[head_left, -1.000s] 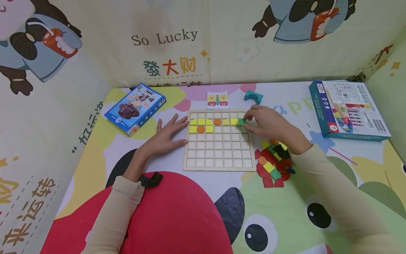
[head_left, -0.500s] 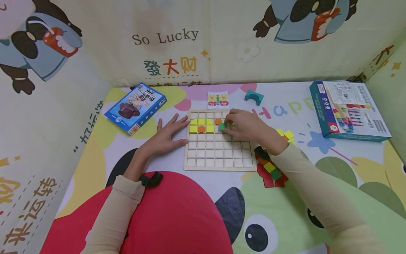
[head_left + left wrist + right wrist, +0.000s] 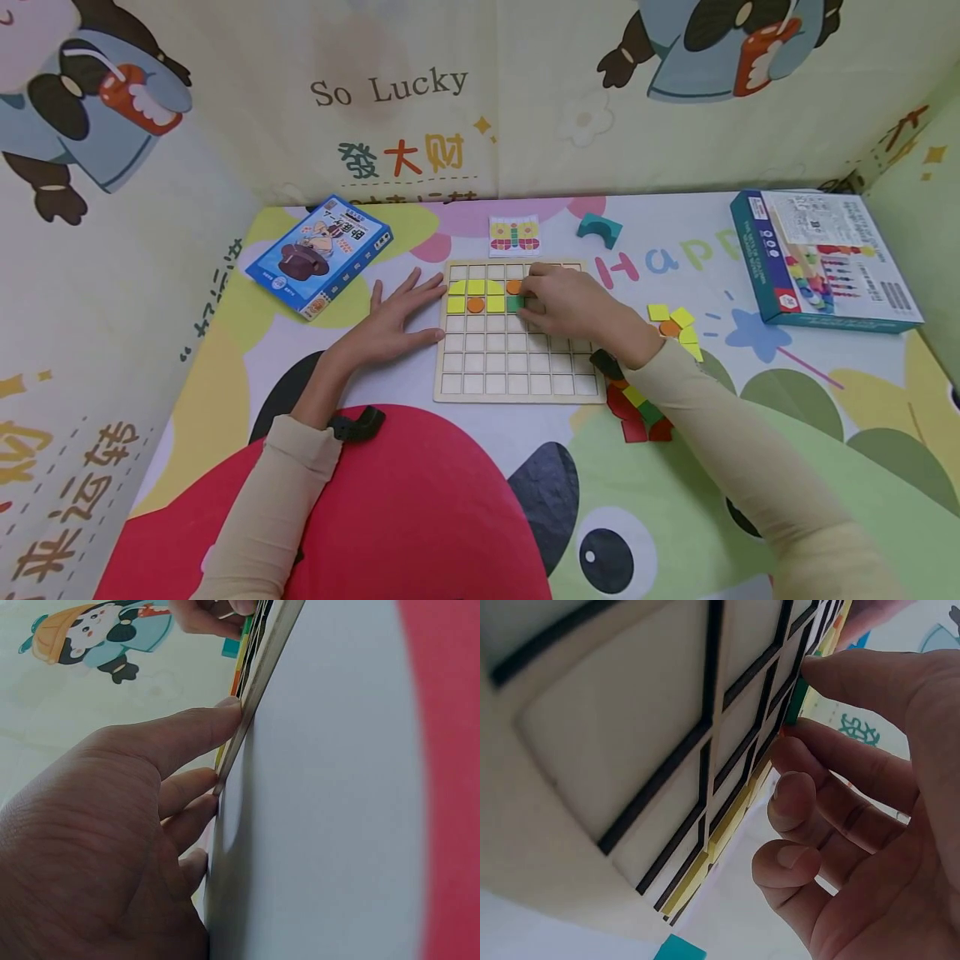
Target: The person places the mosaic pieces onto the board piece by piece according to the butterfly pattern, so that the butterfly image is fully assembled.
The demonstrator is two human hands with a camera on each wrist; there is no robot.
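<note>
A wooden grid board (image 3: 517, 399) lies on the table, its upper left cells filled with yellow tiles (image 3: 495, 304) and two orange round tiles (image 3: 476, 306). My right hand (image 3: 577, 307) is over the board and pinches a green square tile (image 3: 798, 699) between thumb and index finger, in the second row below an orange round one. In the right wrist view its other fingers are loosely bent. My left hand (image 3: 393, 321) lies with fingers spread at the board's left edge; in the left wrist view the thumb and fingertips touch that edge. Part of the top row is hidden by my right hand.
Behind the board lie a butterfly pattern card (image 3: 514, 237) and a teal arch block (image 3: 599, 229). Loose tiles (image 3: 636, 404) are heaped at the right, partly under my forearm, with several yellow tiles (image 3: 682, 317) beyond. A blue box (image 3: 321, 257) stands left, a teal-edged box (image 3: 828, 262) right.
My right hand has carried the green square tile leftward from the board's right side to the second row, below the orange round tile. My left hand has stayed in place.
</note>
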